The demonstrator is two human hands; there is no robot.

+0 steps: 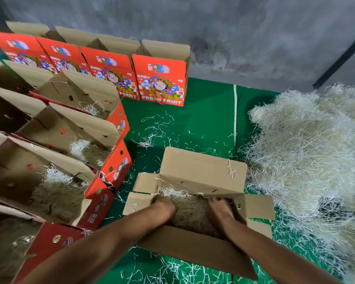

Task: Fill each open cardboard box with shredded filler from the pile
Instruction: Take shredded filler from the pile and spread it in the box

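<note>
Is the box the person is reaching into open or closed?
Open. The box has its flaps folded outward, and both the left hand and right hand press the filler inside.

Head-worn wide-angle view, looking forward and steeply down.

One camera only, so no second view shares the scene. It sits above the person's forearms, which enter from the bottom edge and reach to the open cardboard box point(201, 193) close below, at lower centre. The green floor mat point(205, 111) fills mid-frame; the grey wall point(234, 27) spans the top. Straight edges bow toward the frame's corners.
</note>
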